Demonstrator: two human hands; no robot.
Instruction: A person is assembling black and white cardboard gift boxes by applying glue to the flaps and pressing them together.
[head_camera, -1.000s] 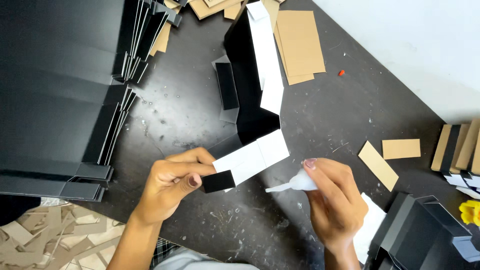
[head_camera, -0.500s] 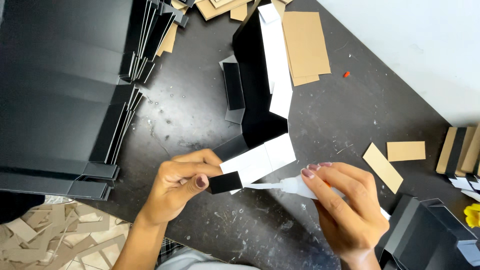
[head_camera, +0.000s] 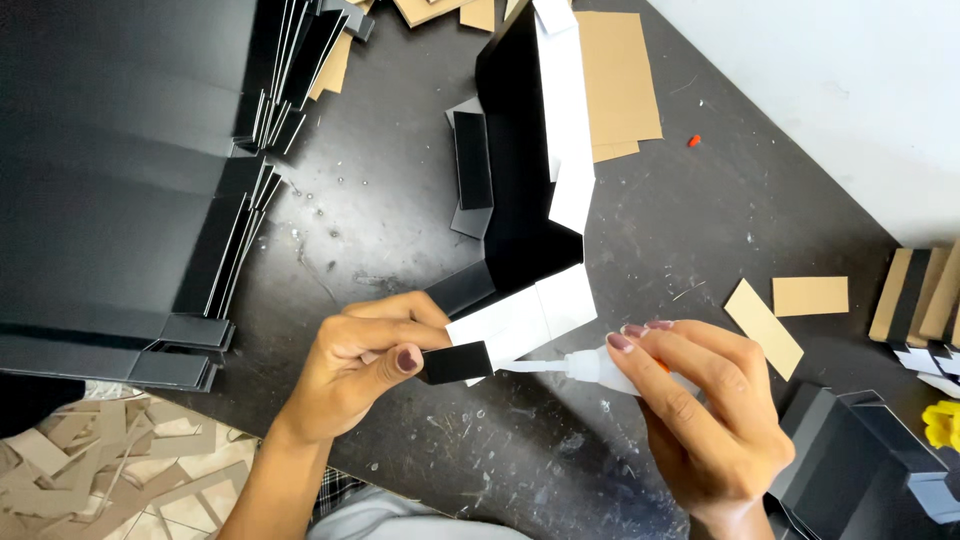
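Left hand: your left hand (head_camera: 365, 365) is sitting at lower centre of the frame, fingers curled and thumb pressing down, pinching the small black end flap (head_camera: 456, 362) of the folded card strip.
Folded piece: the long black-and-white folded card strip (head_camera: 520, 318) is running from your left hand up through the middle of the frame, its white face turning toward you near the hands and its black face standing upright further up (head_camera: 512, 150).
Right hand: your right hand (head_camera: 700, 410) is sitting at lower right, fingers wrapping round a small translucent white glue bottle (head_camera: 600, 367) and gripping it.
Nozzle: the bottle's thin tip (head_camera: 525, 366) is pointing left and touching the lower edge of the white panel, just beside the black flap.
Surface: a dark, scuffed worktable (head_camera: 400, 230) is lying under everything.
Upper left: a stack of flat black card sheets (head_camera: 120, 170) is filling that corner, edges fanning toward the centre.
Top centre: tan rectangular cardboard sheets (head_camera: 615, 80) are lying beside the strip's upper end.
Right: two loose tan card strips (head_camera: 790, 305) are resting near your right hand; a small red speck (head_camera: 694, 141) is sitting above them.
Lower right: an open black card box (head_camera: 860, 460) is sitting just beside your right wrist.
Lower left: pale cardboard offcuts (head_camera: 100, 470) are lying below the table edge.
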